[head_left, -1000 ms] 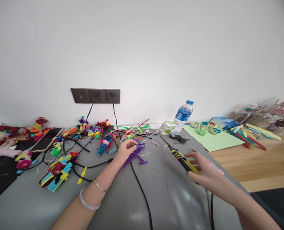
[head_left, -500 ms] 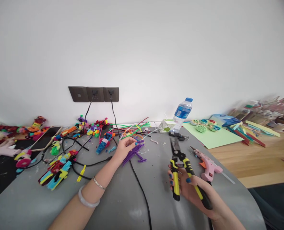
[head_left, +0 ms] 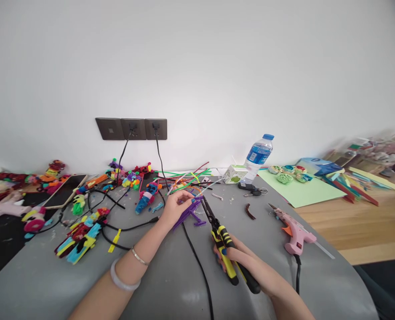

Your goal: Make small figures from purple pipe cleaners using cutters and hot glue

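Purple pipe cleaners [head_left: 186,217] lie in a loose bunch just under my left hand [head_left: 177,207]. That hand's thumb and fingers are pinched together on a purple pipe cleaner at the edge of the bunch. My right hand [head_left: 229,255] is wrapped round the yellow and black handles of a pair of pliers [head_left: 222,235]. The handles are squeezed nearly together, and the narrow jaws reach to the purple piece by my left fingertips. Whether the jaws have closed on it is too small to tell.
Pipe-cleaner figures [head_left: 80,233] and black cables [head_left: 197,262] cover the table's left and middle. A pink glue gun [head_left: 296,231] lies right. Behind are a water bottle [head_left: 258,155], a small box [head_left: 234,174], keys [head_left: 255,191] and green paper [head_left: 297,191].
My right hand has moved the pliers left to my left fingertips, and their spread handles have come together. A small dark curved piece on the table has come into view. My left hand has hardly moved.
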Action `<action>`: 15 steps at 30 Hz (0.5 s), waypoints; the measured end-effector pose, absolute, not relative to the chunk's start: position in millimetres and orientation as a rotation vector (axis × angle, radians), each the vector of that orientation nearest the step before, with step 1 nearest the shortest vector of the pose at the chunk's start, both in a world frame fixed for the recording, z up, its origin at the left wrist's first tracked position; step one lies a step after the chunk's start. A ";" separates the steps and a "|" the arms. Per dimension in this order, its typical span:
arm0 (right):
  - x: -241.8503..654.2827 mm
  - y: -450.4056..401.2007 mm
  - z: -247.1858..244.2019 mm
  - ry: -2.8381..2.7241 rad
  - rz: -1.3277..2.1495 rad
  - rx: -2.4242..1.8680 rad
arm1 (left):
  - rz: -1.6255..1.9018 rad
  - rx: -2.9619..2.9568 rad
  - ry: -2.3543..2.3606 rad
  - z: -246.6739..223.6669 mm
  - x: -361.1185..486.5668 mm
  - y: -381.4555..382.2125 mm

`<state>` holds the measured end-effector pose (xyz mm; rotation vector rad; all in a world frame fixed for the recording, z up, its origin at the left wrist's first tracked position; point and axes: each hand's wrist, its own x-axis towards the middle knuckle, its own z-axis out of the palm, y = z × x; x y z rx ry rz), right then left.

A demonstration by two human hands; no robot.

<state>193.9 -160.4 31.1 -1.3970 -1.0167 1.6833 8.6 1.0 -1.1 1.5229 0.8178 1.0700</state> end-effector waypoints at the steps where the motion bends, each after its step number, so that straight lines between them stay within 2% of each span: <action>1: 192.6 -160.1 32.1 -1.026 1.672 -1.415 | 1.068 1.531 0.815 -1.1 8.5 0.9; 15: 184.8 -164.1 32.0 -1.138 1.571 -1.501 | 1.103 1.664 0.855 -3.0 9.3 -1.8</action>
